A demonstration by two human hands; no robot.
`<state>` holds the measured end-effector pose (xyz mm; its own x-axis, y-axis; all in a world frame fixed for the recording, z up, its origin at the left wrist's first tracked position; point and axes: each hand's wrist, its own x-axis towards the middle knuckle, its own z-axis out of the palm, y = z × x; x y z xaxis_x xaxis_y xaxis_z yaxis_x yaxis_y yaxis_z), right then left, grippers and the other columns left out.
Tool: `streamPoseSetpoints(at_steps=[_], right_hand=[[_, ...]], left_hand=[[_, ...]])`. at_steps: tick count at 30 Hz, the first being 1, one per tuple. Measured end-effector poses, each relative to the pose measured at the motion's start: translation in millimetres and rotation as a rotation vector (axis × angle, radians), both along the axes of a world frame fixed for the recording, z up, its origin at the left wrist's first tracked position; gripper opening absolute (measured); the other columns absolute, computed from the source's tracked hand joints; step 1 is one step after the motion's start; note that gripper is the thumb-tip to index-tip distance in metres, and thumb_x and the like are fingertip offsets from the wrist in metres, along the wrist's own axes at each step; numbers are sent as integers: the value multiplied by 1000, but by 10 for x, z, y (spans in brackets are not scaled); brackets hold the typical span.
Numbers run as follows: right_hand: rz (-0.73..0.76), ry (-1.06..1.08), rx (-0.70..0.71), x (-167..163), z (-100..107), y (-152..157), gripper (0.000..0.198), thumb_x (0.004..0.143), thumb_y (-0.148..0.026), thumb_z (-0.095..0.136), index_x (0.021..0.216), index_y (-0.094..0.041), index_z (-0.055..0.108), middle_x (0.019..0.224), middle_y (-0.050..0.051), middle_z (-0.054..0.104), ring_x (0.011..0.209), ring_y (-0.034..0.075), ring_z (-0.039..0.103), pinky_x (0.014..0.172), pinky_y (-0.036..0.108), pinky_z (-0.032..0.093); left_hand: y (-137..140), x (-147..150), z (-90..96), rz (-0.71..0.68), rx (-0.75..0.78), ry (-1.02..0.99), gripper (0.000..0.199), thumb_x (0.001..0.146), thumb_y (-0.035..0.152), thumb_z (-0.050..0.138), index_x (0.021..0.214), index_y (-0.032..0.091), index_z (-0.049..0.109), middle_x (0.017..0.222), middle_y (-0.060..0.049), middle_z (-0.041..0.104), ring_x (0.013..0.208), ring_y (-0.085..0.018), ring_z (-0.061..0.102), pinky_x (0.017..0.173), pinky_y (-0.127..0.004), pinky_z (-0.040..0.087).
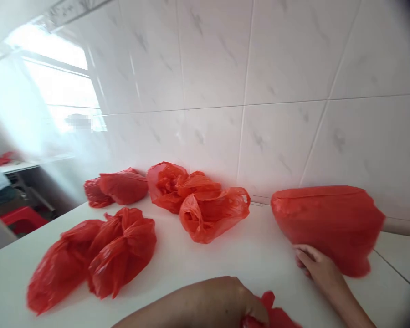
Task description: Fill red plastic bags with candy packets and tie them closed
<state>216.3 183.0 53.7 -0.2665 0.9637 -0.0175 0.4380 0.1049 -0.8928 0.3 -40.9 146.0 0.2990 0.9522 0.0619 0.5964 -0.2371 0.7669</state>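
Observation:
At the bottom centre my left hand [239, 300] is closed around a crumpled red plastic bag [278, 316], much of which lies below the picture's edge. To the right, my right hand [316, 264] has its fingers curled at the lower left edge of a larger red plastic bag [331, 223]. That bag is spread wide near the wall, slightly blurred along its lower side. The undersides of the right fingers are partly hidden.
Knotted red bags [119, 250] lie at the table's left. Loosely bunched red bags [208, 209] and more red bags [125, 187] rest along the tiled wall [218, 136]. A red stool [23, 218] stands beyond the white table [177, 264].

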Motion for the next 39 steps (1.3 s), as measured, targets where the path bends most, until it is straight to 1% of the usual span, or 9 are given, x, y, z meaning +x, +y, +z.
streamPoseSetpoints(at_steps=[4, 10, 17, 20, 25, 30, 34, 37, 39], right_hand=[[3, -53, -26, 30, -103, 112, 43, 62, -53, 56, 89, -21, 68, 68, 5, 68, 68, 25, 64, 60, 33, 51], [-5, -69, -117, 60, -274, 274, 49, 58, -56, 59, 93, -23, 68, 80, 8, 71, 79, 29, 67, 67, 36, 52], [0, -57, -62, 44, -274, 240, 49, 59, -55, 57, 94, -22, 67, 87, 8, 72, 82, 27, 66, 67, 33, 52], [-3, -92, -26, 39, -255, 209, 49, 63, -55, 53, 96, -22, 66, 80, 6, 70, 76, 25, 65, 62, 31, 50], [20, -90, -7, 35, -252, 197, 45, 64, -54, 53, 93, -21, 66, 77, 5, 68, 72, 23, 64, 60, 30, 50], [25, -116, 82, 16, -268, 153, 40, 72, -50, 47, 94, -22, 65, 68, 2, 65, 66, 21, 62, 59, 29, 47], [14, -135, 74, -4, -246, 113, 38, 73, -48, 48, 96, -22, 65, 73, 2, 67, 73, 22, 63, 62, 29, 46], [7, -140, 52, -19, -211, 82, 37, 74, -48, 47, 96, -23, 64, 76, 3, 68, 74, 22, 63, 64, 31, 46], [8, -122, 50, -29, -185, 57, 37, 74, -48, 47, 95, -23, 64, 77, 3, 69, 74, 22, 63, 65, 31, 45]], left_hand=[[-446, -381, 372, 34, -5, 126, 43, 59, 1, 50, 88, 26, 70, 83, 5, 70, 74, -17, 65, 68, -24, 49], [-933, -1027, 690, 800, 214, 377, 38, 63, 4, 33, 77, 21, 64, 70, 7, 64, 67, -13, 60, 59, -18, 43], [-988, -1867, 701, 1417, 299, 653, 40, 81, 30, 44, 119, 21, 52, 100, -5, 63, 88, -24, 60, 72, -30, 44], [-854, -2070, 409, 1369, 159, 696, 65, 78, 42, 54, 136, 19, 37, 129, -15, 50, 112, -35, 52, 82, -39, 44], [-721, -2168, -5, 1224, -45, 726, 62, 74, 37, 59, 131, 15, 47, 118, -18, 60, 109, -41, 55, 84, -48, 42], [-696, -1987, 212, 1190, 46, 777, 50, 81, 32, 51, 129, 18, 48, 129, -16, 53, 114, -38, 52, 84, -47, 44], [-583, -1392, 516, 1104, 342, 650, 35, 89, 37, 45, 123, 29, 51, 128, -4, 55, 112, -24, 56, 87, -34, 47], [-395, -812, 645, 680, 553, 439, 26, 86, 25, 54, 111, 26, 60, 113, -3, 64, 105, -19, 59, 90, -29, 47], [-191, -548, 665, 279, 421, 440, 25, 87, 21, 54, 110, 23, 62, 113, -5, 64, 102, -17, 61, 85, -26, 49]])
